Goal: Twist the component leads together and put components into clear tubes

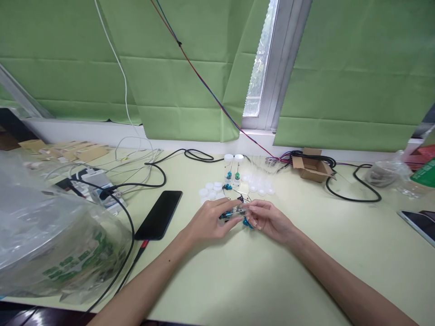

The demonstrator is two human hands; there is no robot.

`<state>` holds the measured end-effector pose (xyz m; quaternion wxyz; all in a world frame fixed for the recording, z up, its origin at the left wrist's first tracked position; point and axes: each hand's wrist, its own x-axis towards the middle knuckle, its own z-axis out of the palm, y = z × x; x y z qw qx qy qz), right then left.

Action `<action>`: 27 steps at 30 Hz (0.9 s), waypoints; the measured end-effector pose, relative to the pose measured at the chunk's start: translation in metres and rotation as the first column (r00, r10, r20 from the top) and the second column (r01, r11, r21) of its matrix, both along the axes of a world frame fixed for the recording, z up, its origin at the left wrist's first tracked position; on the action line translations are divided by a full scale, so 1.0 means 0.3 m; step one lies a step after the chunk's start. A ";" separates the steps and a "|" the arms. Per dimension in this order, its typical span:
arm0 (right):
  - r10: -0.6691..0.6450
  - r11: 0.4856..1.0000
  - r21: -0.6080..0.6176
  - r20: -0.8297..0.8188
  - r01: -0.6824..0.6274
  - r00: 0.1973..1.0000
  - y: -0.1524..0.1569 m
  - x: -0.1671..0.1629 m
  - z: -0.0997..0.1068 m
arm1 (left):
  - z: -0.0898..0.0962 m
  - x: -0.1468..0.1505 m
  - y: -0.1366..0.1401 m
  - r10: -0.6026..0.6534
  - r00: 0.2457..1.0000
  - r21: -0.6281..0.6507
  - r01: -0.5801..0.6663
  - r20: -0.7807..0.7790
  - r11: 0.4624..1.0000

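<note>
In front of me, my left hand (217,217) is closed around a small clear container (234,212) lying on its side, with something blue at its left end. My right hand (268,220) has its fingers pinched at the container's right end; what lies between them is too small to make out. Small blue pieces (246,222) show just under the right fingertips. Beyond the hands stand two clear bottles with white caps, one holding a blue piece (229,174) and the other a green piece (237,175). Another blue piece (227,186) lies before them with thin dark stems.
Several white round caps (212,188) and clear discs (261,185) lie behind the hands. A black phone (159,214) is left of them, near a large plastic bag (61,240) and cables. An open cardboard box (311,168) stands back right; a tablet-like device (419,226) sits far right.
</note>
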<state>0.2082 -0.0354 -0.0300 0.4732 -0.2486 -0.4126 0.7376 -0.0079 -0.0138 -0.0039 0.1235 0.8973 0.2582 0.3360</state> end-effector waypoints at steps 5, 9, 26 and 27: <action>-0.017 1.000 -0.009 0.026 0.017 1.000 -0.001 -0.003 -0.001 | -0.002 0.003 -0.003 0.000 1.000 0.013 0.000 0.004 1.000; -0.030 0.999 -0.010 0.037 0.031 0.999 0.001 -0.004 -0.007 | -0.002 0.003 -0.004 -0.001 1.000 0.004 0.001 -0.015 1.000; -0.032 0.999 0.021 0.064 0.030 0.997 -0.001 0.000 -0.002 | -0.019 0.000 0.005 0.032 0.999 -0.003 -0.032 -0.031 0.999; -0.032 0.999 0.026 0.070 0.031 0.997 -0.001 0.000 -0.001 | -0.019 0.000 0.004 0.028 0.999 0.001 -0.028 -0.026 1.000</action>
